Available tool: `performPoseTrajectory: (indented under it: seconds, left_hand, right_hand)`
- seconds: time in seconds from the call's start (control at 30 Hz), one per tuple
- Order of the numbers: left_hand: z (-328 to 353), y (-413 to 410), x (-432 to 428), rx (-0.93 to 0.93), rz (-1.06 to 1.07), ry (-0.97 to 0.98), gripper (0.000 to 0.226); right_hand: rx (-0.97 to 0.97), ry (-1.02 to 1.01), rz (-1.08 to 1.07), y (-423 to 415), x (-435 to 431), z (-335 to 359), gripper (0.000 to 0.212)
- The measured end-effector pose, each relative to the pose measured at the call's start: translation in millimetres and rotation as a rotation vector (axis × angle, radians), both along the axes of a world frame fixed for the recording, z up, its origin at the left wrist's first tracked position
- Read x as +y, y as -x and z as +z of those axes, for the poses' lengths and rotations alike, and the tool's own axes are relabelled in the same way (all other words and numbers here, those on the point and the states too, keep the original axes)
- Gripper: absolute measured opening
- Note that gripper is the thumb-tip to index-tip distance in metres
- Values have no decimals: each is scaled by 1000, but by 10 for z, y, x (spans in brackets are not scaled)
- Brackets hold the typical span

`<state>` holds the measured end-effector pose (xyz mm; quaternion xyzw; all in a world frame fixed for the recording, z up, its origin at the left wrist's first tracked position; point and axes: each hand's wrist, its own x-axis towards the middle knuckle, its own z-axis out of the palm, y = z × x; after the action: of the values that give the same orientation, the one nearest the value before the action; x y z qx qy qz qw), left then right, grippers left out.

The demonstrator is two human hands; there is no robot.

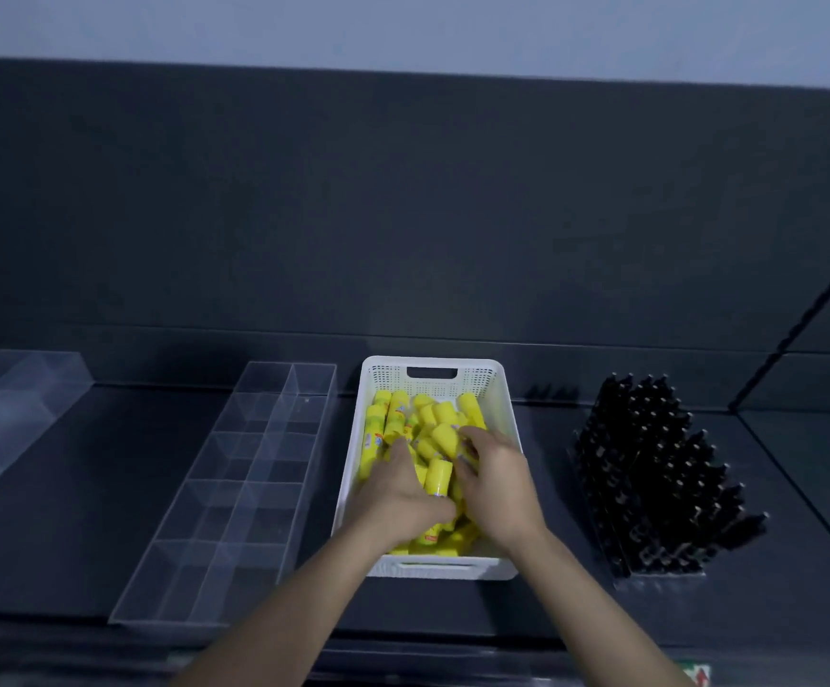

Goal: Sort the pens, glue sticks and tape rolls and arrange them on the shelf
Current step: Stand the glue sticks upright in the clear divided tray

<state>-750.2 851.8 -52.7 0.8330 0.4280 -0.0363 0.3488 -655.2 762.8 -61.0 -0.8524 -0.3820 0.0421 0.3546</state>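
Head view, the only one supplied.

Location of item: the glue sticks (393, 419) are in a loose heap inside the white basket (383, 376), which stands mid-shelf (81, 513) directly in front of the person.

Hands: both are inside the basket, on top of the heap. The left hand (403, 493) has its fingers bent down into the pile and its thumb drawn across beneath one stick, so it is gripping glue sticks. The right hand (497, 483) has its fingers curled over the sticks on the far right side. The back of the hand hides the contact, so whether it holds any cannot be told.

Axis: there is no common orientation. Sticks along the basket's left wall lie lengthwise, pointing away from the person. Those in the middle are tilted or crossed.

Governing relation: the clear divided tray (244, 488) lies just beside the basket on its left, parallel to it, and its compartments show no contents. The left hand is the nearer to it. The black pens (651, 478) stand racked well apart on the right, already in order.

Assessment: transfer leftward is the likely next step. Each stick probably needs turning to suit a compartment before release.
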Motion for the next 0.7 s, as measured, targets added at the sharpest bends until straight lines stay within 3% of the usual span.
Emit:
performPoseTrajectory:
  seconds: [0.2,0.3,0.5,0.7]
  left_hand:
    - [43,24,128,-385,257,274,50]
    - [71,64,150,-527,289,275,27]
    - [327,124,255,-783,477,423,23]
    - [588,310,601,-966,482,525,10]
  right_hand:
    - [109,-200,-80,-40,-30,22,33]
    - [137,-257,-88,-40,-39,62,37]
    - [239,-387,-97,-10,-40,184,31]
    - [335,-503,-61,124,174,512,20]
